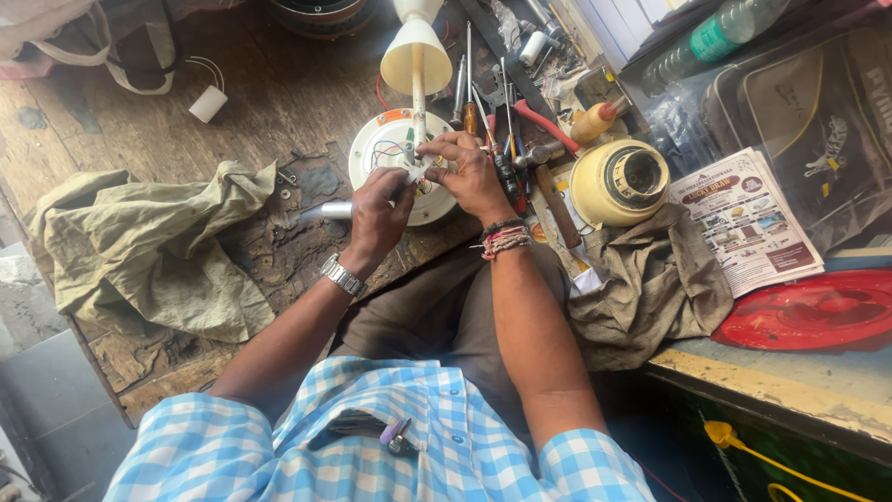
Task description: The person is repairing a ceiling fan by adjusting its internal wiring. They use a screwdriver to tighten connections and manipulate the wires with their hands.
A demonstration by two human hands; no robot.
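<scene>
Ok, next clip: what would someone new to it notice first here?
Probably the two hands meeting over the round white fan motor housing at the centre of the worn wooden workbench: the left hand grips a silver-handled tool, and the right hand pinches small parts beside the cream downrod. Next, the cream dome cover to the right, and the crumpled olive cloth to the left.

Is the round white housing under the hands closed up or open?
Open. The round white housing shows coloured wires inside, with no cover over them. The left hand and right hand work at its middle.
</scene>
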